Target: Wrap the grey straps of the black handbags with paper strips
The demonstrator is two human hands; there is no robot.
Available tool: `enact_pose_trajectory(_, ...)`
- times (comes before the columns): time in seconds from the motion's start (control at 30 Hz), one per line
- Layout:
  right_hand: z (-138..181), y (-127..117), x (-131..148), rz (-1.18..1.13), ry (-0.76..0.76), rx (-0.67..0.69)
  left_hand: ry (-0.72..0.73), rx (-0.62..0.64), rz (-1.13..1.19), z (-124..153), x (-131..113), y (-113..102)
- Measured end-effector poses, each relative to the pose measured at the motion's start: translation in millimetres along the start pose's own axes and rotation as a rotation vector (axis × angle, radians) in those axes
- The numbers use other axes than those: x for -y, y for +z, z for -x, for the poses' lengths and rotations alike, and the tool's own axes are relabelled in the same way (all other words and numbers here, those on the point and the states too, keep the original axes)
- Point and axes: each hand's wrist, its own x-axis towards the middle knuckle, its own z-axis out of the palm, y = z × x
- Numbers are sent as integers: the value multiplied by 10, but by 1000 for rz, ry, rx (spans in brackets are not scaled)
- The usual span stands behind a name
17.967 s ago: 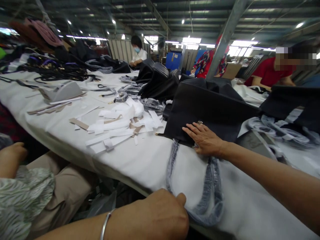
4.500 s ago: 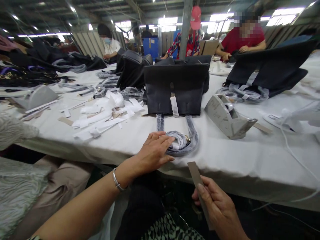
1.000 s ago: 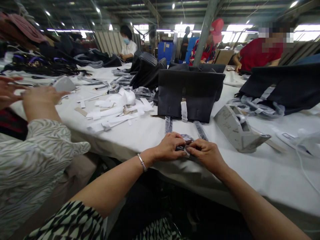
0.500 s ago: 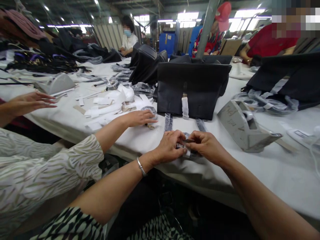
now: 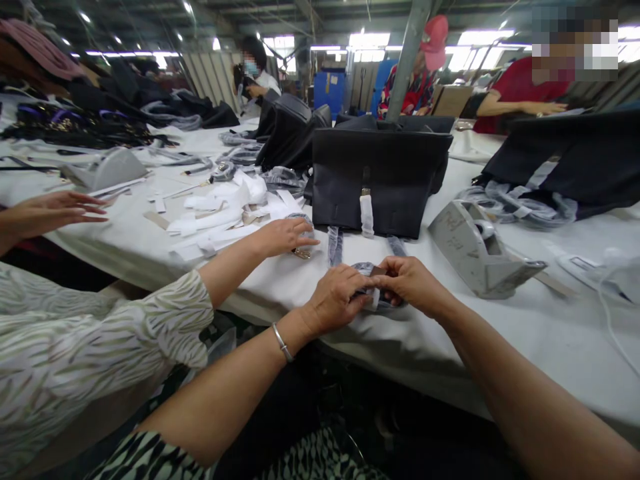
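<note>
My left hand (image 5: 340,293) and my right hand (image 5: 413,283) meet at the table's front edge. Between their closed fingers is a dark bag strap (image 5: 363,268) in clear plastic wrap, with a small white piece at it; the fingers hide much of it. Just behind, a black handbag (image 5: 383,177) stands upright, its front tab (image 5: 367,215) covered in white wrapping. Plastic-covered strap lengths (image 5: 335,247) run from below the bag toward my hands. To the right of my right hand stands a grey tape dispenser (image 5: 475,253).
At my left, a co-worker's hand (image 5: 285,237) rests by a metal clasp (image 5: 301,253). White paper strips (image 5: 220,213) lie piled behind it. Another black bag (image 5: 575,153) with wrapped straps is at the right. A second dispenser (image 5: 113,168) stands far left. Several people work across the table.
My fingers have drawn closer together on the strap, and my right hand has shifted slightly left. Across the table, a person in red has stretched an arm over the right-hand bag.
</note>
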Motion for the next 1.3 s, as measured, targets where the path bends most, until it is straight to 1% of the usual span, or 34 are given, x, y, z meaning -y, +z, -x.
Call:
enact_pose_trajectory(0.07,2,-9,27,-4,24,8,14,-6,-18,14,10,23)
enact_pose_trajectory(0.17,-11,-3,40,16,35,9,13,22,-36,9,3,16)
enact_pose_trajectory(0.27,-38,31,12,78,-24,-58,-3,87,-44,-23,-22,-41)
enact_pose_trajectory(0.33,-47,60,-20,135,-106,-120,-18,139,-46,-40,-39,-88)
enact_pose_trajectory(0.4,-37,84,-57,183,-202,-162,-33,165,-35,-41,-51,-120)
enact_pose_trajectory(0.53,36,107,-155,251,-390,-235,-75,113,1,-15,-69,-114)
enact_pose_trajectory(0.67,126,113,-258,326,-588,-306,-174,53,8,-13,-93,-63)
enact_pose_trajectory(0.77,180,117,-289,378,-734,-285,-221,5,39,-21,-92,-35)
enact_pose_trajectory(0.87,216,130,-287,411,-869,-275,-208,-11,61,-21,-70,-17)
enact_pose_trajectory(0.93,232,140,-292,419,-928,-281,-207,-18,75,-18,-53,-8)
enact_pose_trajectory(1.1,273,146,-343,436,-981,-278,-233,-51,148,-18,-31,-10)
enact_pose_trajectory(1.3,298,126,-338,487,-1017,-247,-253,33,176,-44,-39,-61)
